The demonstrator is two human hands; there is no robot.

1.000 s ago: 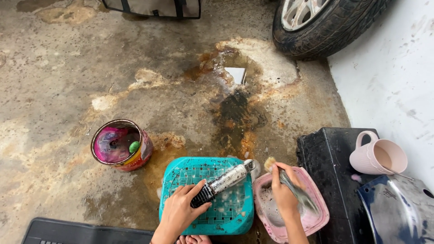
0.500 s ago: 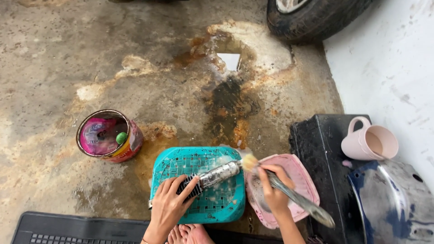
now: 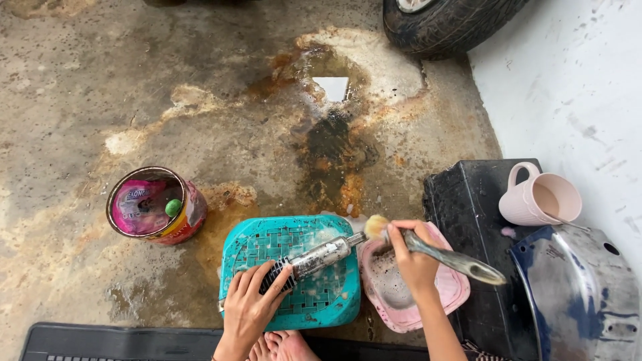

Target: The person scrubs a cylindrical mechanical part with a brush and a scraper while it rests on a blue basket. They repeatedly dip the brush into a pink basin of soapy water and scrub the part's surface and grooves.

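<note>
My left hand (image 3: 251,304) grips the black handle end of a long grey metal part (image 3: 315,257) that lies across an upturned teal plastic basket (image 3: 289,314). My right hand (image 3: 413,257) holds a paintbrush (image 3: 449,257) by its grey handle, its pale bristles (image 3: 376,226) touching the metal part's tip. Below the brush sits a pink square tub (image 3: 449,294) with soapy water. My bare toes (image 3: 284,344) show at the bottom edge.
A rusty tin (image 3: 155,208) with a pink packet and a green ball stands to the left on stained wet concrete. A black box (image 3: 468,200), a pink jug (image 3: 539,198) and a blue curved panel (image 3: 576,294) lie right. A tyre (image 3: 445,23) is above, a black mat (image 3: 114,342) below.
My right hand lifted the brush out of the pink tub and swung its bristles up to the metal part's tip. The view shifted slightly.
</note>
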